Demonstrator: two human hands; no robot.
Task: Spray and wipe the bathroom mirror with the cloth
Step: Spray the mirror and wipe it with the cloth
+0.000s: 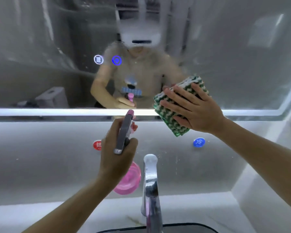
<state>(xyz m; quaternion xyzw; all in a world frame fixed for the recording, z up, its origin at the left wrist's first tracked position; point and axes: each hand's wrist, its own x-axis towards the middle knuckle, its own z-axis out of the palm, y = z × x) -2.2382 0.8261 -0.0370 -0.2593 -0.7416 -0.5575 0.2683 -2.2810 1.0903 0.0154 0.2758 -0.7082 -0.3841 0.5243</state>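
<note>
- Left hand (118, 158) had its grip clamped on the pink spray bottle (127, 180), contents unclear, at 6 o'clock.
- Right hand (194, 108), fingers straight and apart, pressed the green-white cloth (168, 118) to the mirror (40, 47) at 3 o'clock.

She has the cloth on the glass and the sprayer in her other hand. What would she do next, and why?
Probably sweep the right hand and the cloth up and left across the mirror: the cloth sits flat at the mirror's lower edge, the glass above looks misted and streaky, and the left hand holds the spray bottle low.
</note>
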